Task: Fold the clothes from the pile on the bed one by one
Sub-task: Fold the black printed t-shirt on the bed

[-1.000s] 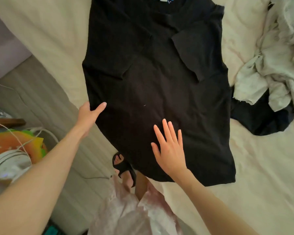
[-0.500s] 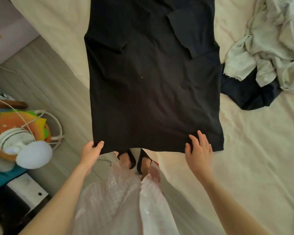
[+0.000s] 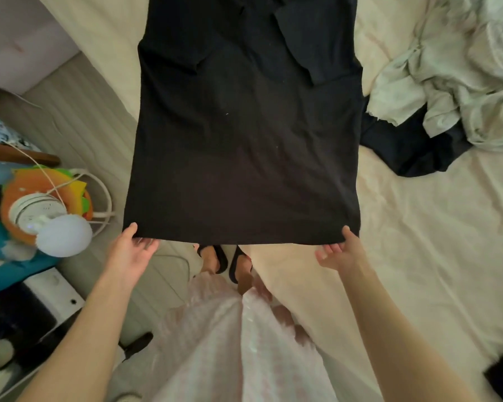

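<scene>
Soft, warm indoor light, fairly dim – no hard shadows, no glare. The black shirt (image 3: 244,146) reads as a near-flat dark mass; folds barely show above the fingertips, w/ a few pale lint specks. The bed sheet (image 3: 433,242) right of the right hand (image 3: 339,252) is the brightest area, slightly washed out. Pic is soft overall – the left hand (image 3: 131,250) and both forearms look a bit smeared, approx. motion blur. Wide-angle bend is strong: the floor left of the left-hand fingers curves, and the corners go darker and blurrier.
</scene>
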A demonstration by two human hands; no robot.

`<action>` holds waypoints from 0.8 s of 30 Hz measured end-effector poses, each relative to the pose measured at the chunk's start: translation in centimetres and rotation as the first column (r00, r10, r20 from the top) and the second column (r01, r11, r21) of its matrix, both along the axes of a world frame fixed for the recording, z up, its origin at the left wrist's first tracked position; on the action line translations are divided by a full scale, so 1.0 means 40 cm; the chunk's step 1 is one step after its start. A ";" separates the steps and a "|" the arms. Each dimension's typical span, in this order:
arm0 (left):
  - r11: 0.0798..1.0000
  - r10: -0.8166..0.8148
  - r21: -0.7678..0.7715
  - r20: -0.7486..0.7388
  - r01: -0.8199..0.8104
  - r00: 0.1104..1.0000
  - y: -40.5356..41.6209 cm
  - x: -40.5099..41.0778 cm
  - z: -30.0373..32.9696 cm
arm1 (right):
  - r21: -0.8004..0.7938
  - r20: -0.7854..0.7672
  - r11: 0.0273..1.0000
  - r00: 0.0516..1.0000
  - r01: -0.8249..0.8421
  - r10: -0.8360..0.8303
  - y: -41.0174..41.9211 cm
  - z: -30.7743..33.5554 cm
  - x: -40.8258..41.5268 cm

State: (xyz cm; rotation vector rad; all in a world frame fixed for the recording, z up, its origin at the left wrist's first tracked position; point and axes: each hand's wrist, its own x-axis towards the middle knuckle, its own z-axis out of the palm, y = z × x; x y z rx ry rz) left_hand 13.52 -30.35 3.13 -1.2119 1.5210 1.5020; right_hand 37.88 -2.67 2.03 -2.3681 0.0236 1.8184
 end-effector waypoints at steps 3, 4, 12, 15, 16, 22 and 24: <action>0.999 0.014 -0.044 -0.052 -0.016 0.999 0.003 0.003 0.014 | 0.029 0.009 0.990 0.990 0.137 -0.137 -0.008 0.003 0.012; 0.998 0.003 -0.065 -0.078 -0.008 0.997 0.007 0.004 0.024 | 0.066 0.016 0.987 0.989 0.148 -0.149 -0.009 0.014 0.016; 0.984 -0.017 -0.176 -0.207 -0.020 0.978 0.079 -0.029 0.180 | 0.312 0.072 0.947 0.993 0.070 -0.097 0.041 0.193 -0.008; 0.992 0.068 -0.086 -0.222 -0.089 0.973 0.120 -0.077 0.246 | 0.355 0.027 0.924 0.986 0.145 -0.166 0.089 0.268 -0.051; 0.994 0.084 -0.049 -0.235 -0.099 0.968 0.140 -0.101 0.269 | 0.377 0.009 0.911 0.983 0.168 -0.185 0.109 0.290 -0.071; 0.960 0.231 0.230 -0.315 -0.162 0.921 0.334 -0.311 0.368 | 0.511 -0.199 0.826 0.968 0.237 -0.154 0.292 0.369 -0.255; 0.947 0.238 0.289 -0.331 -0.143 0.913 0.420 -0.387 0.380 | 0.535 -0.258 0.806 0.957 0.253 -0.130 0.379 0.365 -0.330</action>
